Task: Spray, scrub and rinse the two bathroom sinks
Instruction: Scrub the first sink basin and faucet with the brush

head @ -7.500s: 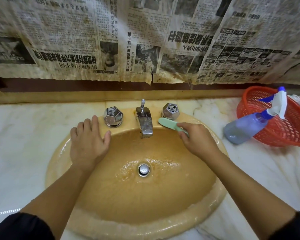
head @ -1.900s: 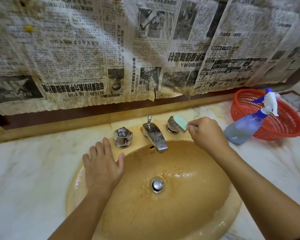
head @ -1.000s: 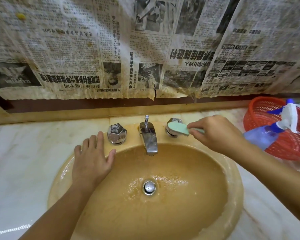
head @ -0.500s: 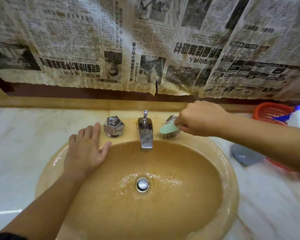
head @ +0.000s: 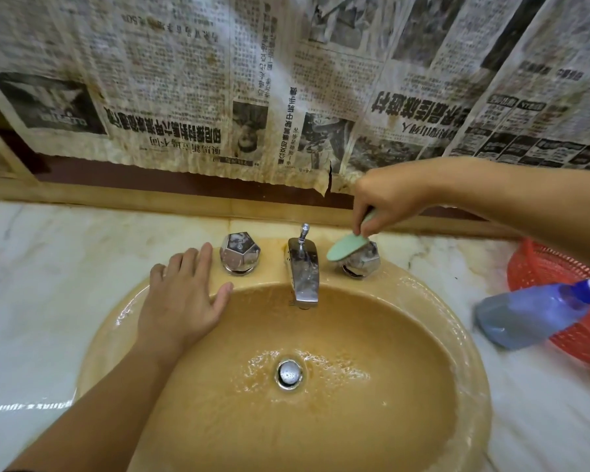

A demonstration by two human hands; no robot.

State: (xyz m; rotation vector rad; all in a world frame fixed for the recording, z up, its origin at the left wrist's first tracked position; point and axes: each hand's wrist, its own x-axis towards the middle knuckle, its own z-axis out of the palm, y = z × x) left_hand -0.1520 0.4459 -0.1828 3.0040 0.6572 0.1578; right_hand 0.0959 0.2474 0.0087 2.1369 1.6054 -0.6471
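An oval tan sink (head: 464, 335) fills the lower middle of the head view, wet around its chrome drain (head: 289, 373). My right hand (head: 392, 197) grips a mint-green scrub brush (head: 346, 246) by its handle, and the brush head lies against the right chrome tap knob (head: 363, 260). My left hand (head: 184, 301) rests flat on the sink's back-left rim, fingers straight, just left of the left tap knob (head: 240, 255). The chrome faucet (head: 303, 267) stands between the knobs. No water runs from it.
A blue spray bottle (head: 532, 313) leans on a red plastic basket (head: 559, 267) at the right edge. White marble counter (head: 48, 284) surrounds the sink. Stained newspaper (head: 252, 80) covers the wall behind, above a tan backsplash ledge.
My right hand has risen and turned so the brush points down onto the right knob from behind it. My left hand has stayed on the rim. The camera has shifted.
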